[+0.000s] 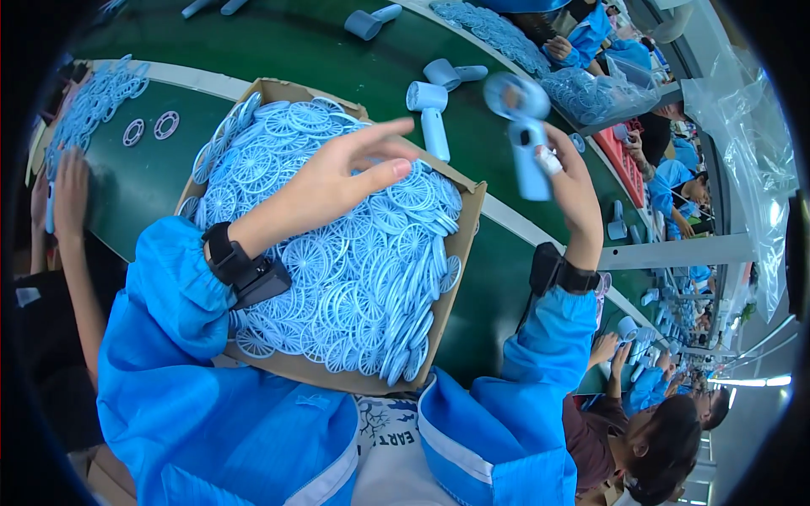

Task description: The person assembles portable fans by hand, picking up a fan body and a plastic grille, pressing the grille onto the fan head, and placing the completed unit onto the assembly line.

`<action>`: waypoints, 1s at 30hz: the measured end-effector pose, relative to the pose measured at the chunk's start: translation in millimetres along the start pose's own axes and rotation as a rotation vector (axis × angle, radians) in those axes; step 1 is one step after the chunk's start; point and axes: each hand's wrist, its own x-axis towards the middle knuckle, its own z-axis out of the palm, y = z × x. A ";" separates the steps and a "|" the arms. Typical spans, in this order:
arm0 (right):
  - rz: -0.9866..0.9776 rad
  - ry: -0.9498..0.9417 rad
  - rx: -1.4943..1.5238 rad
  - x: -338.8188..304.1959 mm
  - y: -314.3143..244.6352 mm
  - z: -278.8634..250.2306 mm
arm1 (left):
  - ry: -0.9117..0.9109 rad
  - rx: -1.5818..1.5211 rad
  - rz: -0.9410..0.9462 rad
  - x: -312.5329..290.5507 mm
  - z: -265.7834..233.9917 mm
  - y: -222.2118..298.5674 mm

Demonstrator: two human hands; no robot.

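**Right hand closed on a fan body, left hand free over the grilles**

We see the right hand [575, 181] wrapped around the handle of a light-blue fan body [530, 164], whose round head points away from the palm; we take it that this hold leaves the head uncovered. Blur hides the fine detail there. To the left of that grip, the left hand [342, 173] holds nothing that we can see, its fingers loosely parted over light-blue grilles [337, 261]; we cannot tell whether it touches any. Their cardboard box [471, 207] sits below and left of the grip, close to the torso, probably so both hands reach it easily. Just left of the grip, a second fan body [435, 135] lies on the green belt [337, 42], beside the box's far edge, presumably to stay within reach.
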 end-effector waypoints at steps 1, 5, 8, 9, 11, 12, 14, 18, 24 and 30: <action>-0.132 -0.134 0.108 -0.6 -22.9 14.2 | 0.005 0.003 -0.008 0.4 0.7 0.6; -0.015 -0.521 0.238 4.8 -57.5 60.2 | 0.328 -0.143 -0.240 8.9 -9.4 16.5; -0.171 -0.341 -0.379 17.0 -53.6 100.2 | 0.155 -0.064 -0.087 11.3 -31.9 10.5; -0.179 -0.346 -0.380 21.2 -45.7 105.6 | 0.164 -0.062 -0.085 10.7 -31.5 10.0; -0.300 -0.371 -0.328 25.9 -29.0 115.9 | 0.155 -0.153 -0.120 6.2 -18.5 11.3; -0.360 -0.382 -0.301 28.6 -22.9 117.3 | 0.148 -0.198 -0.136 6.0 -15.3 12.4; -0.252 -0.404 -0.276 30.2 -32.3 114.2 | 0.174 -0.205 -0.159 4.8 -15.1 14.2; -0.068 -0.337 -0.111 27.9 -39.8 102.9 | 0.229 -0.198 -0.166 5.2 -11.9 17.5; 0.056 -0.086 0.689 -6.3 -75.1 101.8 | 0.257 -0.241 0.148 1.4 0.6 15.5; -0.046 -0.109 0.705 -15.9 -87.7 112.8 | 0.198 -0.173 0.218 -3.1 -1.5 18.4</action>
